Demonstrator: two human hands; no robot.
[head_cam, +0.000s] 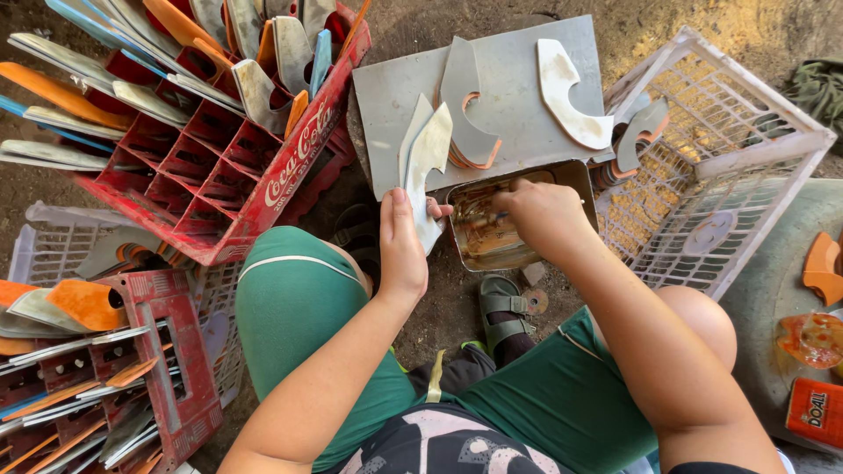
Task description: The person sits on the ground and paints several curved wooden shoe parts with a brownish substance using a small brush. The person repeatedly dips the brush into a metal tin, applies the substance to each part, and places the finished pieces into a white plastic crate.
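My left hand (402, 247) grips two curved pale grey sole-shaped pieces (425, 151), held upright over the edge of a grey board (514, 66). My right hand (541, 215) reaches into a rectangular metal tin (479, 233) of brownish glue and pinches a thin brush handle; the brush tip is hidden in the tin. On the board lie a stack of grey and orange cut pieces (465, 105) and one white curved piece (566, 92). My knees in green shorts frame the tin.
A red bottle crate (219, 180) filled with standing grey, orange and blue pieces is at upper left; another red crate (167, 369) is at lower left. A white plastic basket (729, 175) lies tilted on the right. An orange tin (815, 411) sits at far right.
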